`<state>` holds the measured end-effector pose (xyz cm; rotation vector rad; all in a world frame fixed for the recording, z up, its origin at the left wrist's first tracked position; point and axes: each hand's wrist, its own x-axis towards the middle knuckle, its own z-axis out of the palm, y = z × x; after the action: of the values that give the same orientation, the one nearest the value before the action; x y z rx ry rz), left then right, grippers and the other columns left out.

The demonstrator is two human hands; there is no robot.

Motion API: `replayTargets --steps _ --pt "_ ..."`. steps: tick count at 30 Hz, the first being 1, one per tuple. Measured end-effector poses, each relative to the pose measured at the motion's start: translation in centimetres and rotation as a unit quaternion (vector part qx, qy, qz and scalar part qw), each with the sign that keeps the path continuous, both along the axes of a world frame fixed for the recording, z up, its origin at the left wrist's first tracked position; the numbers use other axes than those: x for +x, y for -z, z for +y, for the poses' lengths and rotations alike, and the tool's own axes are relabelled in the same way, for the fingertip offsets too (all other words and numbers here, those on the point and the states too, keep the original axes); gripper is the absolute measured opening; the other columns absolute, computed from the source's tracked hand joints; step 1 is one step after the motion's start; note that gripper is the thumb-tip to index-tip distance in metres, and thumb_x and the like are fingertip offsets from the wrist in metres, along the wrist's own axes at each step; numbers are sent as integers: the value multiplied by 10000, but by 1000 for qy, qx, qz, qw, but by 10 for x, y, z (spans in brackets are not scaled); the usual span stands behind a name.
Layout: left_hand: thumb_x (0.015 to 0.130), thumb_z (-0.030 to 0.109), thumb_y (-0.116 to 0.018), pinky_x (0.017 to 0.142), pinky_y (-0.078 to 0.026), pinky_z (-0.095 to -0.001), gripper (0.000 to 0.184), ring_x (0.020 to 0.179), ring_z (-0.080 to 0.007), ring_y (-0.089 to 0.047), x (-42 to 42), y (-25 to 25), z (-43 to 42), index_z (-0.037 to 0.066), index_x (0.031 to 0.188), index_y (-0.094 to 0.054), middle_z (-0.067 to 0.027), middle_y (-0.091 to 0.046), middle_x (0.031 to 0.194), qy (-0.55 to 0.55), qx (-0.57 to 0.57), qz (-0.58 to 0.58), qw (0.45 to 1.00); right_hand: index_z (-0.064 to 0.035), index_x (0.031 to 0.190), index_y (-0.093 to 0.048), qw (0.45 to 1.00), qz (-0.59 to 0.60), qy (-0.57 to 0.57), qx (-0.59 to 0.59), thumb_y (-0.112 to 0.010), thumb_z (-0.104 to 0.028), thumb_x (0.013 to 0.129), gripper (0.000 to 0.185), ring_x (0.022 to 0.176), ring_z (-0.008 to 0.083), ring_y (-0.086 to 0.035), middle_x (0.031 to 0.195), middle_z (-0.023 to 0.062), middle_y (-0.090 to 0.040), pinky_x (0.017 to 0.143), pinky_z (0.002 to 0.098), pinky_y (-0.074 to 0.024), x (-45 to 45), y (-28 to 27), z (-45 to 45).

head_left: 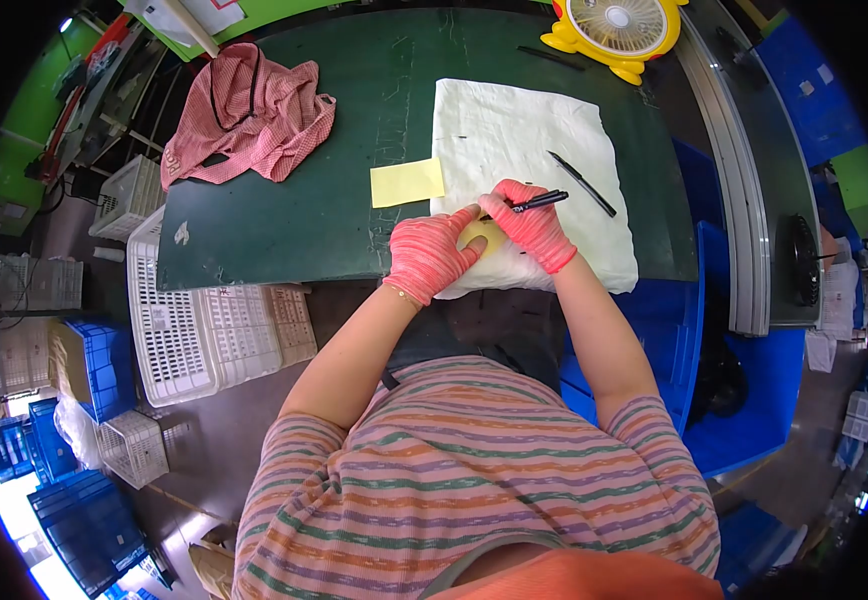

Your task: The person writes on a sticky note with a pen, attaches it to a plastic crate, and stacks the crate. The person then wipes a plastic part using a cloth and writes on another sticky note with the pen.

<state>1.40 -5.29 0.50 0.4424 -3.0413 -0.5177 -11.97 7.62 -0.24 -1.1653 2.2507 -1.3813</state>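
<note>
In the head view, we look down on a green table (284, 235) with a crumpled pink checked cloth (266, 120) at its far left and a yellow-framed fan (617, 22) at its far right. A dark slim stick (551, 57) lies beside the fan. Nearer us, a white padded cloth (514, 125) covers part of the tabletop, with a yellow paper slip (407, 184) at its left edge and a loose black pen (586, 187) lying slantwise right of our hands. White crates (174, 320) stand below the table on the left, and a blue bin (754, 425) on the right.

The yellow piece (492, 236) lies on the padded cloth near its front edge, between our hands, which hide much of it; what we see is pale and rounded. Our gloved right hand (531, 226) has its fingers clamped on a black marker (542, 201), tilted over the piece. Our gloved left hand (428, 252) has thumb and forefinger apart at the piece's left side; we cannot tell whether they grip it.
</note>
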Motion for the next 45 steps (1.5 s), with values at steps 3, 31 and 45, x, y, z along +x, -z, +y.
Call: replayTargets --steps 3,31,45 --pt "818 510 -606 669 -502 -422 559 728 -301 -647 0 3 0 223 1298 -595 -119 -673 781 1 1 8 1000 -44 755 -648 1000 -10 10 -9 -677 -285 843 258 582 193 -600 633 87 -628 583 323 -476 0 4 -1" --pt "856 518 -559 676 -505 -416 553 755 -288 -651 -4 -13 -3 273 1351 -546 -116 -670 831 22 -1 -81 996 -47 682 -559 994 -86 20 -60 -703 -286 842 322 599 75 -486 608 -1 -529 572 269 -418 -17 13 15" --pt "855 527 -556 686 -506 -418 572 774 -285 -657 -5 -10 -3 263 1361 -531 -113 -677 843 21 0 -78 997 -29 709 -625 1000 -6 18 8 -702 -291 813 293 542 160 -545 589 78 -581 533 323 -442 -17 13 12"
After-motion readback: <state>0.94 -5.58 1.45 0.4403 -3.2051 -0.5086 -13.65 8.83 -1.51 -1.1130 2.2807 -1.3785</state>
